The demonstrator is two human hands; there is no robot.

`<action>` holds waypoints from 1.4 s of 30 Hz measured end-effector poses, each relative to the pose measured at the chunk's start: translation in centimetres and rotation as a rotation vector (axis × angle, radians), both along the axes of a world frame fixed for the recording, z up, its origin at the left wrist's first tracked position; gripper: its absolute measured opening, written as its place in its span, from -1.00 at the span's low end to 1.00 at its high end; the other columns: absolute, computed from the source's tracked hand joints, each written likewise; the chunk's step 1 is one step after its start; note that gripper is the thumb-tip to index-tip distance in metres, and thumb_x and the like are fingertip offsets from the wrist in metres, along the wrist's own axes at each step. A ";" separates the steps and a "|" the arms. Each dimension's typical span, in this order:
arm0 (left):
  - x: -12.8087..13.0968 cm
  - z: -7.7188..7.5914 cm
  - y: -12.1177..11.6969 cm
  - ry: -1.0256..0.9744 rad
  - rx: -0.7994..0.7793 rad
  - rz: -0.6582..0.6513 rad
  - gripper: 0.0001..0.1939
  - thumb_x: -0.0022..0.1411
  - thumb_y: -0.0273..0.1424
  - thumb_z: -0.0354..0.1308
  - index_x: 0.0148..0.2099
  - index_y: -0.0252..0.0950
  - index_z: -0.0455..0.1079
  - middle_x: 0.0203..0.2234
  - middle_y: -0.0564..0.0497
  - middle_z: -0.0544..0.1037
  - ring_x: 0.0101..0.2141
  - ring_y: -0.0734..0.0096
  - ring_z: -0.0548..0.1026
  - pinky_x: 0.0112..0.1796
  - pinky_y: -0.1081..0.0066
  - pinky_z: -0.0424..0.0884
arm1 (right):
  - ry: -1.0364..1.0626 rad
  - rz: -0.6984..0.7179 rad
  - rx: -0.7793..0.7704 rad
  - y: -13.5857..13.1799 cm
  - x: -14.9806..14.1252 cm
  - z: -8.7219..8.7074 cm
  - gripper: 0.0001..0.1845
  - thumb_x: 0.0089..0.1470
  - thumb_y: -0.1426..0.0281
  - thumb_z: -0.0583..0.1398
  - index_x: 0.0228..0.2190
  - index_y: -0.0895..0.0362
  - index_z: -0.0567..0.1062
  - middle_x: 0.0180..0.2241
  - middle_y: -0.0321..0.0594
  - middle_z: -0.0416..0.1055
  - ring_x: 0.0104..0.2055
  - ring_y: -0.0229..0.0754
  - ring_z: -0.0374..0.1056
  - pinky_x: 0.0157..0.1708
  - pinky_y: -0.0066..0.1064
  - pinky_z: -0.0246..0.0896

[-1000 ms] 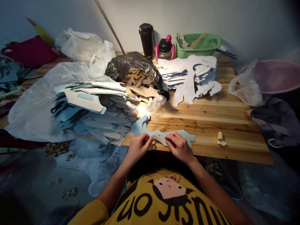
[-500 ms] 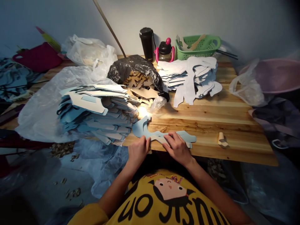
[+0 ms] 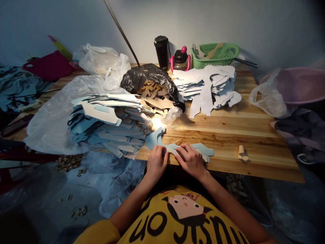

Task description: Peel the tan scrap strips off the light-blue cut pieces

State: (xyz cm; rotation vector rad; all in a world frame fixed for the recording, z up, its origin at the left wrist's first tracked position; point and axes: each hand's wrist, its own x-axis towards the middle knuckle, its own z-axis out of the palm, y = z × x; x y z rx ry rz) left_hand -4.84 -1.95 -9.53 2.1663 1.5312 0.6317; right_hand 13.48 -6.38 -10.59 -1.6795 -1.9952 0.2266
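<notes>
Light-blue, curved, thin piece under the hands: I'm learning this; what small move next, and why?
Perhaps press the light-blue piece with the right hand while the left hand steadies it: both hands are at its near edge.

I record a pale blue cut piece (image 3: 152, 139), a honey-toned worktop (image 3: 259, 139) with brown grain, a green basket (image 3: 215, 63), a black bag (image 3: 149, 71) and my yellow shirt (image 3: 169, 234) with black lettering (image 3: 149, 225).

Bright glare spot on wooden table (image 3: 254, 130), dim bluish floor (image 3: 81, 191), darkened lower corners, stretched edges
</notes>
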 end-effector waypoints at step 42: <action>0.5 0.2 2.0 -0.031 0.020 -0.014 -0.90 0.28 -0.48 0.09 -0.33 -0.27 0.27 -0.28 -0.05 0.34 -0.28 0.35 0.42 -0.17 0.33 0.44 | -0.020 -0.008 -0.006 0.0 -0.1 0.1 -0.75 0.22 0.29 0.21 -0.06 -0.01 0.51 -0.14 -0.16 0.45 -0.14 -0.12 0.39 -0.26 -0.38 0.21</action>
